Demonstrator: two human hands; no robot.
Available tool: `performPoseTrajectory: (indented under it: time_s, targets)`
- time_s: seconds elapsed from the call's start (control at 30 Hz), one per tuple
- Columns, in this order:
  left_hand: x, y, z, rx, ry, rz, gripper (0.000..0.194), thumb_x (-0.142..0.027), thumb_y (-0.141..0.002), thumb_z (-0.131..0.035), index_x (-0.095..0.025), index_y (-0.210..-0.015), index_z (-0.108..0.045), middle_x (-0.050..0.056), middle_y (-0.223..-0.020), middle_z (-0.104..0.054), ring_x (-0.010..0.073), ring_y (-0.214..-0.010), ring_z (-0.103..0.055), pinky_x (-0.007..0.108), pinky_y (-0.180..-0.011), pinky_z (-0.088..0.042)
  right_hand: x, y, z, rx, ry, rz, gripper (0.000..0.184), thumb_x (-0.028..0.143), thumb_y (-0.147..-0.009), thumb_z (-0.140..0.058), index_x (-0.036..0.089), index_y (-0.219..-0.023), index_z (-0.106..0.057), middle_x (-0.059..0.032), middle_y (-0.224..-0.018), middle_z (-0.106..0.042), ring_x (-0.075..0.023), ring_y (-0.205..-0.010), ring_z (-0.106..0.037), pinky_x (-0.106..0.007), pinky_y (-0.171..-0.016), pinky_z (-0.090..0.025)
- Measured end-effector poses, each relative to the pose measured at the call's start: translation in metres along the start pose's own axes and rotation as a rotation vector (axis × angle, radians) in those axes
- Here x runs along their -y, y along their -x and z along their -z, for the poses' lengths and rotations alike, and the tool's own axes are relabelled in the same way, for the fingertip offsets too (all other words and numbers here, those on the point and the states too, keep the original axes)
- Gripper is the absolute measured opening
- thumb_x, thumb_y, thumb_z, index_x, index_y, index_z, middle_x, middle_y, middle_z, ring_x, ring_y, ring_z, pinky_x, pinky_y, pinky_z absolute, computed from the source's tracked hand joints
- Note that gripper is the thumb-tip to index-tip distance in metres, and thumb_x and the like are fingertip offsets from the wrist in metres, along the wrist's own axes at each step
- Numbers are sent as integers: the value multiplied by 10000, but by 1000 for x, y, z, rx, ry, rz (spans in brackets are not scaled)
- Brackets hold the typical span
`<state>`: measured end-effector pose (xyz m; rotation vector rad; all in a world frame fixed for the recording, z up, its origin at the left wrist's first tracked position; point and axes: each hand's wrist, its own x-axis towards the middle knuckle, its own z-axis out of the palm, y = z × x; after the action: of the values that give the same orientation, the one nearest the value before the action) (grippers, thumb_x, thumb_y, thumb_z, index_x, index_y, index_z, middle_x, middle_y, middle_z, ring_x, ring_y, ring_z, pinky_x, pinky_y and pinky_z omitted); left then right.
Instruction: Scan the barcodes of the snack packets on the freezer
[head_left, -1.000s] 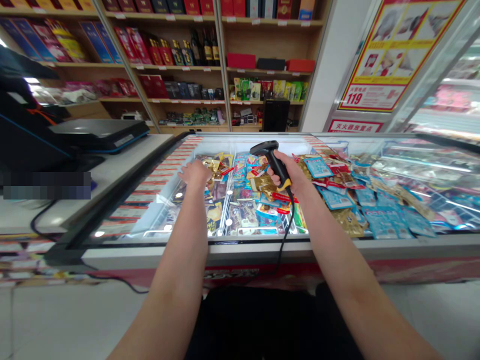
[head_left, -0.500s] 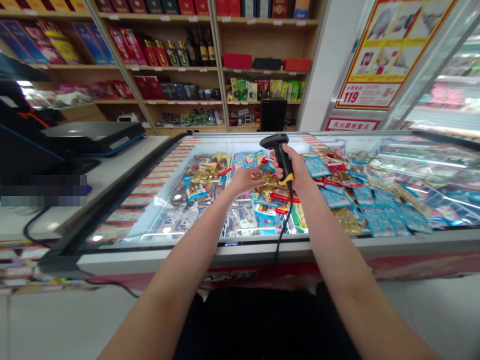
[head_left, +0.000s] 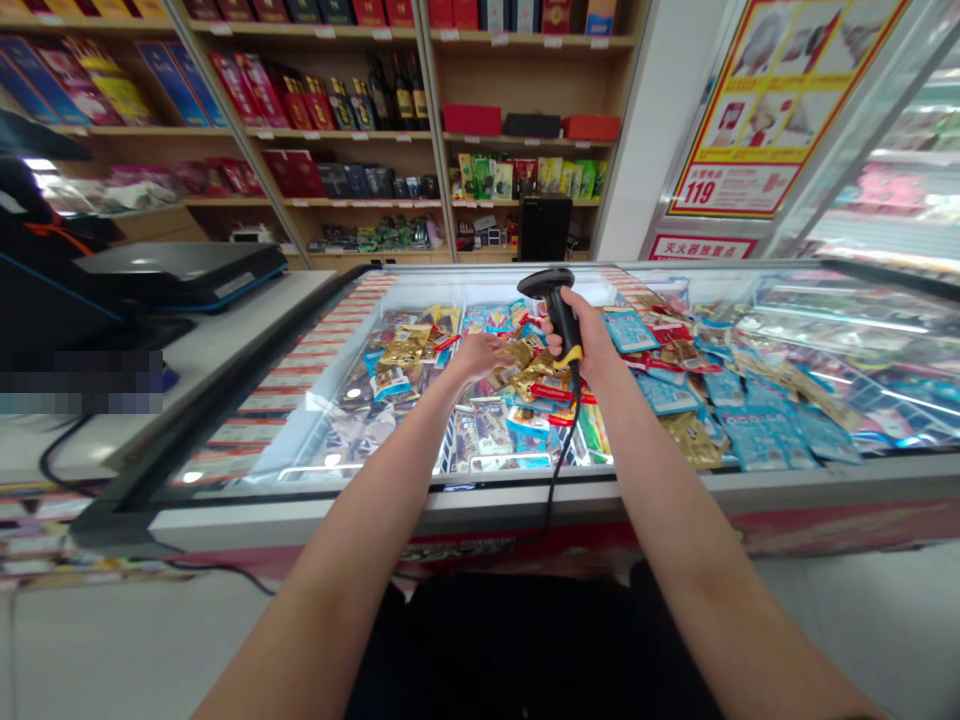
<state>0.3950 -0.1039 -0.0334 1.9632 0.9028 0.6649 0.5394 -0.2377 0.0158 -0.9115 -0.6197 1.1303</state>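
Head view, from what the hands hold outward:

1. A black handheld barcode scanner [head_left: 559,318] with a yellow band near its base stands upright in the right hand [head_left: 589,338], its head tipped up and away, over the middle of a chest freezer [head_left: 450,497].
2. The right hand's grip is closed around the handle, fingers wrapped and pressed together. This snug hold, low on the handle with the scanner's head left free, looks like a sound way to keep it steady.
3. The left hand [head_left: 480,357] is spread and palm down, its grip empty, at or just above gold foil sachets [head_left: 525,372]. Whether its fingers [head_left: 504,345] touch them cannot be told.
4. A black cord [head_left: 556,480] runs from the scanner down over the freezer's front rim; it is best kept hanging clear of the packets.
5. Blue sachets [head_left: 757,440] lie heaped to the right inside the freezer.
6. To the left, a flat black device [head_left: 180,265] sits on a bench [head_left: 210,340]. Behind stand wooden shelves [head_left: 525,140] of boxes and bottles.
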Motion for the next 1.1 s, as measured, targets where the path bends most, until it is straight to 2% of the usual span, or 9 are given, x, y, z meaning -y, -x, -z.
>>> performPoseTrajectory:
  time_s: [0.27, 0.4, 0.6, 0.83, 0.97, 1.1]
  targets:
    - [12, -13, 20, -212, 198, 63, 253, -234, -517, -863, -167, -695, -696, -14, -638, -634, 171, -691, -608, 272, -676, -441, -5, 0, -7, -8, 52, -53, 403, 535, -1020, -503, 172, -867, -589, 6, -551, -599, -77, -356, -483, -167, -319, -380]
    - [15, -17, 31, -280, 279, 112, 255, -225, -505, -846, -172, -694, -684, -21, -606, -621, 170, -662, -609, 270, -644, -453, -8, -1, -9, 36, 86, -76, 419, 565, -999, -532, 175, -859, -589, 5, -558, -608, -76, -354, -487, -166, -312, -386]
    - [22, -23, 44, -389, 383, 125, 165, -209, -557, -772, -170, -663, -651, -19, -585, -607, 137, -578, -558, 258, -586, -424, -12, 5, -13, 135, 165, -98, 392, 507, -1023, -512, 166, -852, -601, -12, -555, -621, -84, -347, -496, -168, -301, -397]
    - [23, -22, 49, -430, 400, 105, 172, -255, -583, -754, -170, -665, -630, -19, -557, -584, 131, -567, -560, 219, -526, -395, -14, 9, -16, 241, 283, -199, 448, 526, -1015, -523, 167, -753, -578, -25, -517, -624, -86, -297, -465, -182, -267, -386]
    - [24, -23, 49, -454, 375, 103, 216, -285, -565, -783, -165, -677, -643, -23, -539, -572, 128, -535, -549, 208, -487, -377, -15, 7, -15, 291, 300, -213, 427, 520, -1021, -512, 159, -811, -597, -14, -507, -619, -92, -294, -474, -177, -269, -399]
    - [23, -23, 50, -456, 405, 104, 268, -302, -535, -826, -163, -672, -643, -12, -547, -591, 146, -550, -584, 219, -497, -420, -15, 7, -13, 323, 319, -211, 389, 466, -1043, -481, 159, -830, -590, -18, -525, -627, -96, -306, -496, -171, -266, -398]
